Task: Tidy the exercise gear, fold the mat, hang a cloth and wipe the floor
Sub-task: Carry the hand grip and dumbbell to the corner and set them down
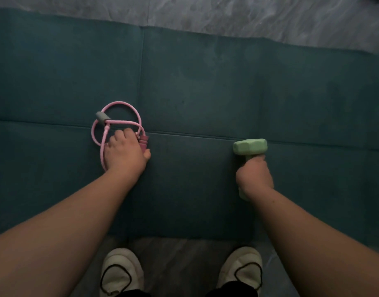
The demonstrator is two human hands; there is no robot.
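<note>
**On the teal mat: one rope, one dumbbell, two busy hands**

On the floor mat (195, 93), the count is short: one pink skipping rope (111, 125), one pale green dumbbell (249, 147), two hands and two white slippers (121, 271) at the bottom edge of the view.

The mat is dark teal, spread flat and unfolded, with crease lines running across and along it that divide it into panels. It covers most of the view, and grey marbled floor (270, 18) shows beyond its far edge and again at the near edge, where the slippers stand.

The rope lies on the mat left of centre, coiled in loose overlapping loops. Its cord is light pink, a small grey sleeve sits on the cord at the upper left of the coil, and a darker pink ribbed handle pokes out beside the thumb. The left hand (125, 153) is laid over the lower part of the coil, fingers curled down onto the cord and handle.

The dumbbell is right of centre, well apart from the rope. It has blocky faceted heads in a matte mint green; the far head is in full view, the near one only peeks out below the wrist. The right hand (253, 174) is wrapped in a fist round its bar.
</note>
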